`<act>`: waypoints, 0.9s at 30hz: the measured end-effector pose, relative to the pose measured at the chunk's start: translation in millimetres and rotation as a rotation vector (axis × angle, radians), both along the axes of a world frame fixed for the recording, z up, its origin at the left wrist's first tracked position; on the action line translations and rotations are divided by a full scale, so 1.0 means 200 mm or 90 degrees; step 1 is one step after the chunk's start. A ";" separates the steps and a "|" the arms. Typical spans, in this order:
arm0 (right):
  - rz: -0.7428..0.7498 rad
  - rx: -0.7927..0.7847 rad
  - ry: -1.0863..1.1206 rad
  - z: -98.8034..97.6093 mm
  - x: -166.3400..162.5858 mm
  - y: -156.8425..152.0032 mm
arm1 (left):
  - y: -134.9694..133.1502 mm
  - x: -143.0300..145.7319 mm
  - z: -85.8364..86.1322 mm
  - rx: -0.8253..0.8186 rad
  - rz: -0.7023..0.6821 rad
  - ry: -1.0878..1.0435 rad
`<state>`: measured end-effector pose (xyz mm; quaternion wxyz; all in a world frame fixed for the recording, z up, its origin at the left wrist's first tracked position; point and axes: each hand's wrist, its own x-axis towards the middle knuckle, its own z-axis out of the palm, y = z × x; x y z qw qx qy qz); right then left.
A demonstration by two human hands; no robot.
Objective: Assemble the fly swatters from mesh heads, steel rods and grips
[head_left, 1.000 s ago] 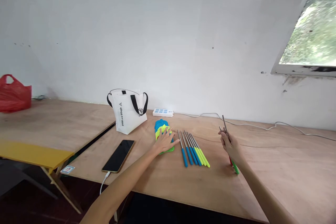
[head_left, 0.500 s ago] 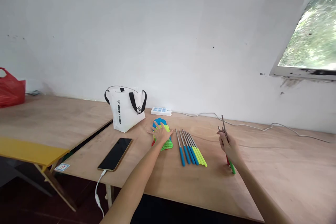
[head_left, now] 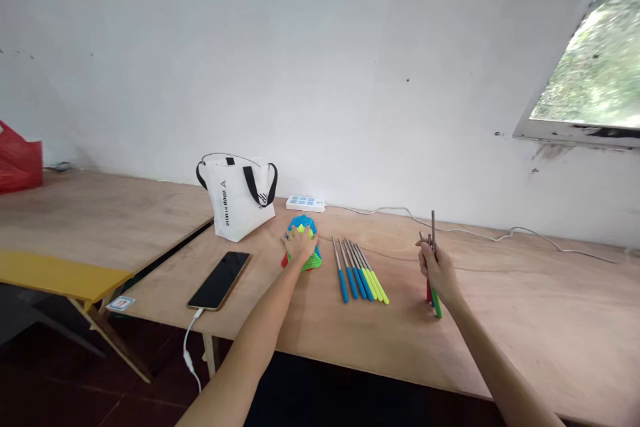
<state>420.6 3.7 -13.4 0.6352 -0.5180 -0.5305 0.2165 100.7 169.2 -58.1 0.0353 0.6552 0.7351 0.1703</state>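
My left hand lies over a pile of coloured mesh fly swatter heads, its fingers curled about the top yellow head. A blue head shows beyond my fingers, a green head pokes out at the near side, and a bit of red shows at the left. In my closed right hand are several metal swatter rods, held nearly upright, with a green handle and a red handle pointing down. Between my hands lie several rods with blue handles and yellow handles, side by side.
A phone with a white cable lies left of the pile. Behind it stands a white bag with black straps. A power strip sits by the wall, its cord trailing right. A yellow board is at the left.
My left hand's spread fingers have curled in on the swatter heads, and the pile has shifted slightly. The rods in my right hand have tipped more upright.
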 end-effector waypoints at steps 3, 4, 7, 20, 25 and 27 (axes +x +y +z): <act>-0.002 0.009 0.017 0.00 0.01 0.00 | 0.00 0.00 0.00 -0.002 -0.005 -0.002; -0.002 0.012 0.021 0.00 0.01 0.00 | 0.00 0.00 0.00 -0.004 -0.007 -0.003; 0.000 0.016 0.027 0.00 0.02 -0.01 | 0.00 -0.02 0.00 -0.008 -0.019 -0.006; -0.009 0.009 0.011 -0.02 0.00 0.03 | -0.01 -0.06 0.08 -0.003 -0.065 -0.019; -0.012 0.011 -0.002 -0.02 -0.01 0.03 | -0.09 -0.04 0.04 -0.041 -0.109 0.030; -0.012 0.013 -0.006 -0.01 -0.02 0.02 | -0.12 -0.05 0.00 -0.053 -0.115 0.056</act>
